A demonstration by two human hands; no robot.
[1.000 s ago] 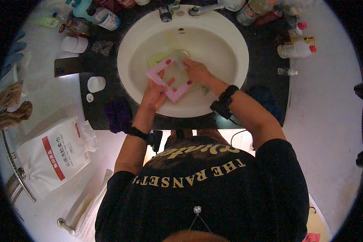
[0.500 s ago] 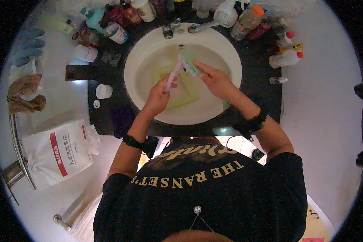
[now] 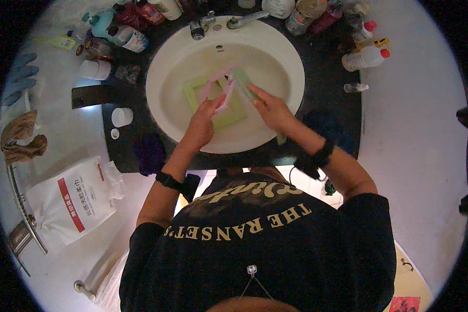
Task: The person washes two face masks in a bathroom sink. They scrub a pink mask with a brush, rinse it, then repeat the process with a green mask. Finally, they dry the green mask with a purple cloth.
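Pink frame [image 3: 217, 88] is held tilted over the basin of the white sink [image 3: 291, 62], above a green frame [image 3: 218, 109] lying flat on the basin floor. Left hand [image 3: 203, 122] pinches its lower edge; right hand [image 3: 270, 106] presses a green sponge [image 3: 243, 83] against its upper edge, fingers closed. Risk: a wet, narrow pinch may slip under the sponge's pressure, dropping the pink frame onto the green one. Crowded bottles [image 3: 366, 57] on the dark counter [image 3: 327, 78] could be knocked by an elbow

A white pouch [image 3: 70, 202] with a red stripe lies well left of, and nearer than, the left hand [image 3: 200, 125]. A dark phone screen [image 3: 91, 95] lies flat, left of that hand.
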